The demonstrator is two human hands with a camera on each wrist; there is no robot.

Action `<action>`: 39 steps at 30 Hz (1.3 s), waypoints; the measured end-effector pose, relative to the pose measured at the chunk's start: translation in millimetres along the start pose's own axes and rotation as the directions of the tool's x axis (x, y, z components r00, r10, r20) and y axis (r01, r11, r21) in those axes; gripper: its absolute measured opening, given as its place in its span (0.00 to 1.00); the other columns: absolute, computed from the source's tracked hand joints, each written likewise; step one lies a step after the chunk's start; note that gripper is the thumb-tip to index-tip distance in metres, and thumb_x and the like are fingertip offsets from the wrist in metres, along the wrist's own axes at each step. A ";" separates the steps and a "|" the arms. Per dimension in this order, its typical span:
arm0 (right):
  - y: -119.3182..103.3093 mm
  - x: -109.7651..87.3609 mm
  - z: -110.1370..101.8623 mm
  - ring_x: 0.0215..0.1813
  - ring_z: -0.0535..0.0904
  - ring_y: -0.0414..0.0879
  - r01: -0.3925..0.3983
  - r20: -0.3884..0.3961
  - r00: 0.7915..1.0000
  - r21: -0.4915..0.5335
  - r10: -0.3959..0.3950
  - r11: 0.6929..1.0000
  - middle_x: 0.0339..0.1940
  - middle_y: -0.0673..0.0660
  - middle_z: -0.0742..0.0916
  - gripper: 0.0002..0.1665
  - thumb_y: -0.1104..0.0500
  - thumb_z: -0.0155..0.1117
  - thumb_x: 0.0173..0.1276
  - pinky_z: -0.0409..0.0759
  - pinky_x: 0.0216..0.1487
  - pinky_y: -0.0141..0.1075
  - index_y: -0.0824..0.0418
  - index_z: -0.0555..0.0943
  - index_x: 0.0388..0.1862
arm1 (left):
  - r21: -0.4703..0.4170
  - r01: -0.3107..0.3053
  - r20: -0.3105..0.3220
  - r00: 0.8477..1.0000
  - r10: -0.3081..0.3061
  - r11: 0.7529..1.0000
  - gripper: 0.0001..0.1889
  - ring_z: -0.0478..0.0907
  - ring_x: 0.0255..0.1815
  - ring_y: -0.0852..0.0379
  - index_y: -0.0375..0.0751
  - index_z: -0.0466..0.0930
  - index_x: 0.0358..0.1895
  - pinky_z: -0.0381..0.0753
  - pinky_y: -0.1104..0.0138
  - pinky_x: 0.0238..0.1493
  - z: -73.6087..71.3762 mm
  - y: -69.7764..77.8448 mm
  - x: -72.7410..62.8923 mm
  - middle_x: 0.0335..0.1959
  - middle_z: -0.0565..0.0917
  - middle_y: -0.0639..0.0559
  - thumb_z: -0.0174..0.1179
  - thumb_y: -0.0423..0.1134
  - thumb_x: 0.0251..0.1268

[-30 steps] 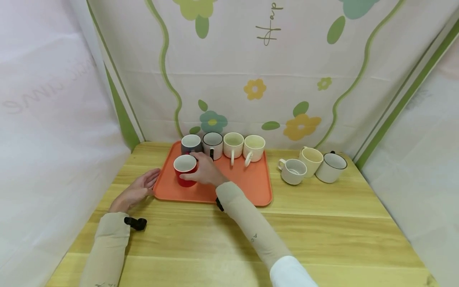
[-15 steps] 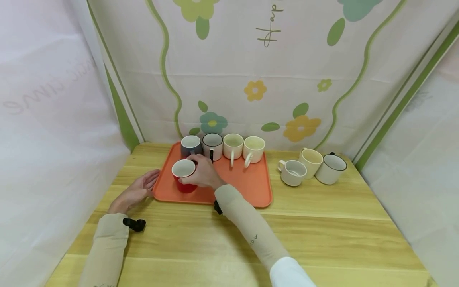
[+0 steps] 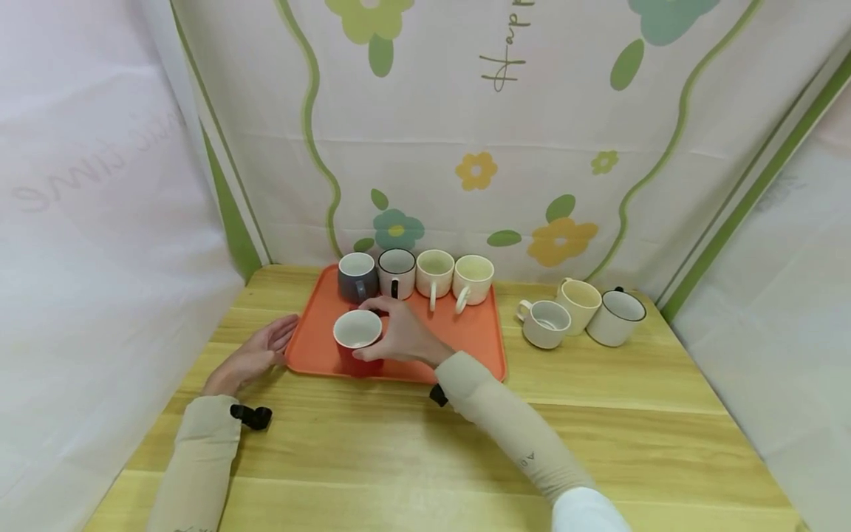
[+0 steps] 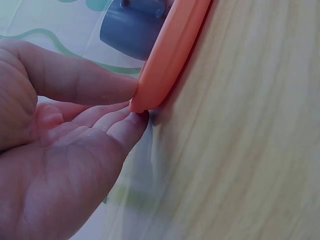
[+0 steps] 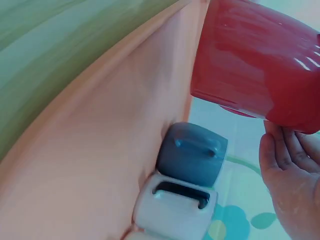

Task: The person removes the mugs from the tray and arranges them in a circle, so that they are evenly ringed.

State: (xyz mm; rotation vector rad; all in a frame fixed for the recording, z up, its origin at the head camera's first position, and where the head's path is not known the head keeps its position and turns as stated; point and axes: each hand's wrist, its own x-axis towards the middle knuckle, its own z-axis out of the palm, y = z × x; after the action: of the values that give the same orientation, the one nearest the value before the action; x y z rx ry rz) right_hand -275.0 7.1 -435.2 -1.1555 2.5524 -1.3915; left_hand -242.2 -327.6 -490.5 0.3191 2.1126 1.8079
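A red mug (image 3: 357, 342) with a white inside is over the front left part of the orange tray (image 3: 465, 341). My right hand (image 3: 391, 334) grips it from the right side. In the right wrist view the red mug (image 5: 255, 60) looks tilted and slightly off the tray (image 5: 100, 150), with my fingers (image 5: 290, 185) beside it. My left hand (image 3: 255, 355) rests flat on the table, its straight fingertips (image 4: 131, 120) touching the tray's left rim (image 4: 170, 55).
A grey mug (image 3: 357, 277), a black-rimmed white mug (image 3: 397, 272) and two cream mugs (image 3: 435, 270) (image 3: 473, 276) line the tray's back edge. Three more mugs (image 3: 544, 324) (image 3: 578, 302) (image 3: 615, 317) stand on the wooden table at the right. Cloth walls close in on three sides.
My right hand has carried the red mug a little to the right and toward the tray's front edge. The left hand has stayed at the tray's rim.
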 end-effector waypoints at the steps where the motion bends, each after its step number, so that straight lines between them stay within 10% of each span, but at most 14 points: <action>1: 0.1 -5.7 -4.8 0.53 0.83 0.40 0.005 0.003 1.000 -0.006 -0.005 1.000 0.50 0.43 0.87 0.36 0.46 0.86 0.48 0.85 0.56 0.35 0.49 0.83 0.57 | 0.006 0.003 0.001 1.000 -0.003 1.000 0.55 0.34 0.87 0.29 0.30 0.31 0.86 0.74 0.85 0.63 -0.3 -0.6 0.1 0.88 0.36 0.31 0.51 0.13 0.55; 14: 7.1 -103.9 -80.4 0.55 0.87 0.43 -0.011 -0.053 0.999 -0.095 0.006 0.995 0.53 0.45 0.89 0.41 0.49 0.88 0.45 0.88 0.59 0.45 0.51 0.84 0.61 | 0.030 0.020 -0.018 1.000 -0.019 0.999 0.55 0.36 0.88 0.30 0.30 0.33 0.86 0.72 0.84 0.65 -1.7 -1.2 -1.8 0.88 0.38 0.32 0.51 0.13 0.55; 22: 12.1 -174.2 -138.3 0.53 0.86 0.43 -0.153 -0.151 0.979 -0.119 0.135 0.981 0.53 0.46 0.90 0.41 0.52 0.90 0.45 0.86 0.55 0.37 0.48 0.84 0.61 | 0.009 0.018 -0.021 1.000 -0.018 1.000 0.55 0.35 0.88 0.31 0.31 0.31 0.86 0.73 0.83 0.65 -2.6 -0.7 -2.0 0.88 0.37 0.32 0.50 0.12 0.56; 31: 29.0 -252.6 -199.8 0.52 0.81 0.25 -0.344 -0.346 0.903 -0.222 0.256 0.912 0.54 0.53 0.89 0.41 0.55 0.90 0.48 0.79 0.49 0.20 0.53 0.84 0.63 | 0.039 0.033 -0.028 0.999 -0.032 0.999 0.55 0.36 0.88 0.32 0.32 0.33 0.86 0.71 0.83 0.68 -1.7 -1.9 -1.3 0.89 0.38 0.34 0.51 0.13 0.56; 39: 46.0 -299.2 -256.0 0.47 0.75 0.17 -0.521 -0.512 0.791 -0.278 0.335 0.807 0.46 0.32 0.84 0.38 0.50 0.89 0.51 0.75 0.42 0.19 0.54 0.85 0.61 | 0.056 0.039 -0.030 0.999 -0.037 0.998 0.55 0.36 0.88 0.32 0.33 0.33 0.87 0.70 0.83 0.68 0.2 1.0 -1.2 0.89 0.38 0.34 0.51 0.13 0.57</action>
State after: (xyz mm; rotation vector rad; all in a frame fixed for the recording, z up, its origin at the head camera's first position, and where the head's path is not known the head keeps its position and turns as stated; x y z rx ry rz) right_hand -171.8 388.9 -409.3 -0.1853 3.2492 -1.1275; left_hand -241.1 -327.6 -489.4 0.2668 2.1770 1.7443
